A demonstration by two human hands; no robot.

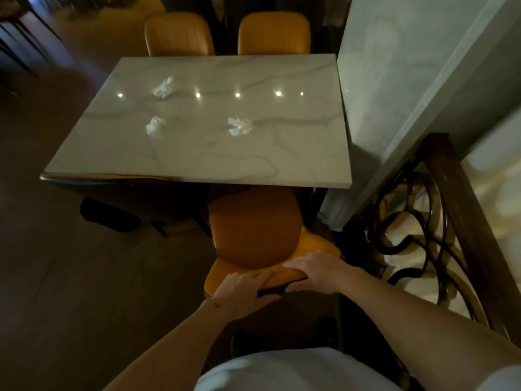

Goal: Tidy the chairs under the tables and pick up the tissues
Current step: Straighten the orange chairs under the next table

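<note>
An orange chair (253, 230) stands in front of me, its seat partly under the near edge of a marble-topped table (197, 162). My left hand (242, 289) grips the top of the chair's backrest on the left side. My right hand (318, 270) grips the same backrest top on the right side. Three crumpled white tissues lie on the table: one at the far left (163, 88), one at the near left (153, 126), one near the middle (239, 126).
Two more orange chairs (179, 33) (274, 33) are tucked in at the table's far side. A pale wall (408, 80) flanks the table on the right, with a dark wooden railing with curled ironwork (423, 221) beside it. Dark wood floor (70, 263) lies to the left.
</note>
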